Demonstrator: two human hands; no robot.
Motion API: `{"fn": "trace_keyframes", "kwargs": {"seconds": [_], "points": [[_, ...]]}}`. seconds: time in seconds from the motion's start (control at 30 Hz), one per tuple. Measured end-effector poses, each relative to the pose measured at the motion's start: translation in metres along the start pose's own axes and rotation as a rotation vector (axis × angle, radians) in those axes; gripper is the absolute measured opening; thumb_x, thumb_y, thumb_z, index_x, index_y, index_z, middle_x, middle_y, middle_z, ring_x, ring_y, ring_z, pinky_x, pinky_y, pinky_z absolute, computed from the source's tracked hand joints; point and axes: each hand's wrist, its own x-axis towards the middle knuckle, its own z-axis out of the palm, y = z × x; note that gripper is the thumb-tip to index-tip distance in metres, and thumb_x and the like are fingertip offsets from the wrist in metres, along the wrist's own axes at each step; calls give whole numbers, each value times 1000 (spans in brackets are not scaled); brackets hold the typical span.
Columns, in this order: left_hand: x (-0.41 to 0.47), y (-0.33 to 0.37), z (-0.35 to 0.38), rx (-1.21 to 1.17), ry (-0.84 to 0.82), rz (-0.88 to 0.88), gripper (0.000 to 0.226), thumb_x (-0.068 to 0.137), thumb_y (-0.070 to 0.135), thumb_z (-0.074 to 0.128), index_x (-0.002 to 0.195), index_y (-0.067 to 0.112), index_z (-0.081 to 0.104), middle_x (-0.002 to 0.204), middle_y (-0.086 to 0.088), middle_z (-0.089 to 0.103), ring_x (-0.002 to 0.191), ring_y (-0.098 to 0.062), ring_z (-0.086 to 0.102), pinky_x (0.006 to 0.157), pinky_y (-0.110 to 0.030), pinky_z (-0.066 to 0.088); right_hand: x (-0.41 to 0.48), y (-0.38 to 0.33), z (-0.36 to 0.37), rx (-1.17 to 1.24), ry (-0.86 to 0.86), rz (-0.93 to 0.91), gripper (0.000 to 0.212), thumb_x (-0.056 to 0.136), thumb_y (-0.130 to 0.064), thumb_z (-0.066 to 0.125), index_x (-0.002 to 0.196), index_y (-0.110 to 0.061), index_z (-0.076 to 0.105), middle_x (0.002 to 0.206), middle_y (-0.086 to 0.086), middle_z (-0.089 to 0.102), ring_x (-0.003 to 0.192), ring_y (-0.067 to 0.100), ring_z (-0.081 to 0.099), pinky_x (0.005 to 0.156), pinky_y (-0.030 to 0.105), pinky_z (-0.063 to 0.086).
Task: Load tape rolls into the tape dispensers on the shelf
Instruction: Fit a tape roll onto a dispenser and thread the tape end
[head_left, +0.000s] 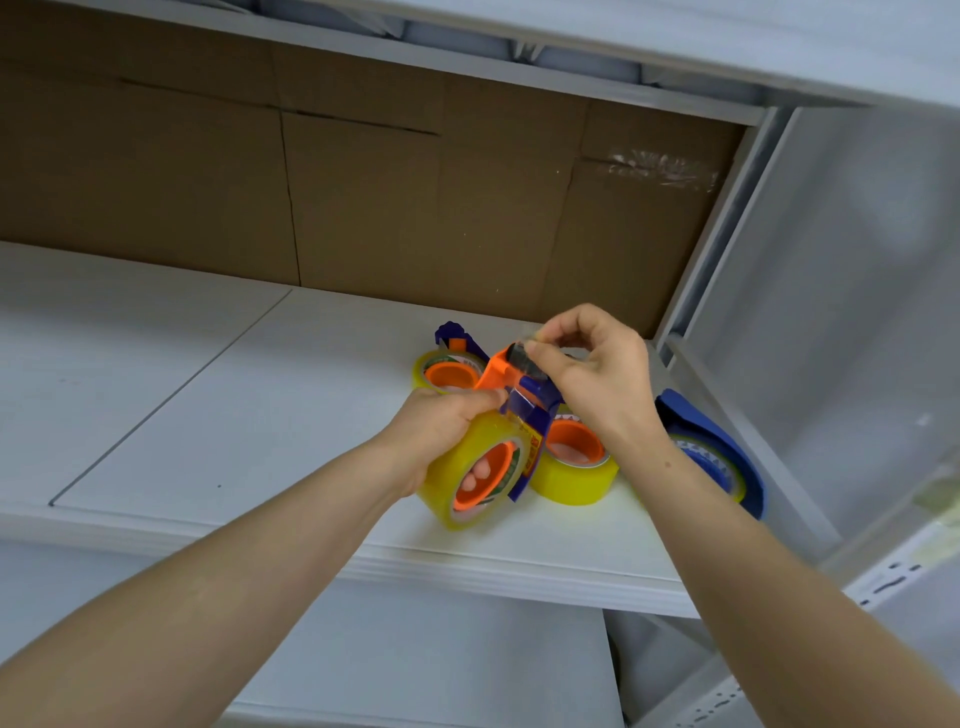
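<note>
Left hand (436, 426) grips yellow roll (470, 470), steadying the dispenser (535, 415).
Right hand (597, 374), at one o'clock, pinches the tape end (521, 355), probably to thread it.

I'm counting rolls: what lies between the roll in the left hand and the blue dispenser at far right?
In the head view, another yellow tape roll with an orange core lies flat on the shelf, below the right hand.

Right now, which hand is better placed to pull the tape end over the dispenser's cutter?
Probably the right hand: it pinches the tape end at the dispenser's orange head. The left hand grips the yellow roll, steadying it.
</note>
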Motion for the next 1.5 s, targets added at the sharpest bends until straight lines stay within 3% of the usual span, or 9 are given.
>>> {"fn": "trace_keyframes", "kwargs": {"seconds": [0.33,0.4,0.53,0.7,0.8,1.03,1.2,1.4,1.5], "points": [[6,-3,3,30,16,-2,34,83,42,64,75,9,63,47,-11,61,32,-19,53,37,-22,48,-3,-3,-7,157,73,177,21,83,-3,52,80,-24,50,54,-4,65,61,15,63,61,31,51],[6,-3,4,27,37,6,36,83,43,64,72,8,62,49,-13,61,32,-20,53,39,-24,49,2,-6,-11,127,10,192,14,84,-14,59,94,-21,53,60,-3,66,63,10,60,66,28,50],[5,-3,4,27,52,10,37,84,43,63,72,7,63,45,-12,60,30,-19,52,38,-24,48,10,-10,-16,-79,-169,193,50,71,-42,76,111,-21,54,68,-8,59,68,4,57,65,19,47],[4,-5,6,18,57,-13,39,84,45,63,77,6,62,43,-11,60,29,-18,52,37,-23,48,10,-3,-13,-193,-205,135,15,73,-20,79,83,-17,67,69,-10,60,65,4,57,64,25,49],[5,-5,6,11,51,-19,42,84,48,62,80,7,63,45,-11,61,32,-19,54,38,-24,50,8,2,-8,-176,-114,86,18,80,-17,72,70,-25,59,68,-14,59,65,4,55,63,26,48],[7,-6,4,-39,-43,-12,47,84,51,57,81,5,67,49,-9,63,39,-18,57,43,-22,51,8,13,-2,-206,-10,56,9,87,-24,64,85,-22,55,84,-5,60,84,14,56,72,32,49],[11,-5,-1,-100,-249,39,14,80,23,66,90,13,66,69,-8,69,59,-19,63,57,-24,56,20,23,-8,-148,33,106,8,85,-21,65,87,-18,58,90,-3,62,89,17,60,76,37,54],[19,-6,-1,-109,-357,91,40,66,12,74,105,13,66,82,-3,72,74,-18,68,77,-33,55,33,27,-9,-60,55,157,10,87,-21,65,89,-14,57,91,-2,63,90,17,61,75,36,53],[15,-1,0,-127,-289,125,17,82,20,67,92,7,69,69,-5,70,58,-17,65,65,-29,56,36,29,-7,-36,108,163,8,88,-17,63,88,-13,57,91,-1,64,86,15,59,78,33,50]]}}
